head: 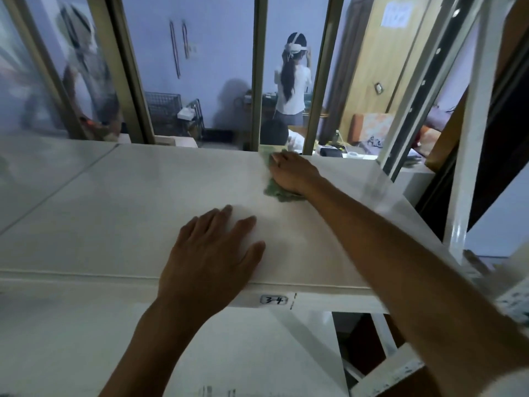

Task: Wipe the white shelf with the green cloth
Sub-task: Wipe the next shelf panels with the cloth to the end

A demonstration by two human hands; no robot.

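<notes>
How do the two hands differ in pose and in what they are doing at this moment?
The left hand lies flat and empty near the front edge of the shelf; the right hand presses on the green cloth near the back edge. The left fingers are spread wide; the right fingers are closer together over the cloth. The left arm is bent close in; the right arm reaches farther out. Both rest palm down on the shelf.

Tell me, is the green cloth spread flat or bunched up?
Bunched up. The green cloth shows as a crumpled wad pressed under the right hand at the white shelf's far edge; most of it is hidden.
</notes>
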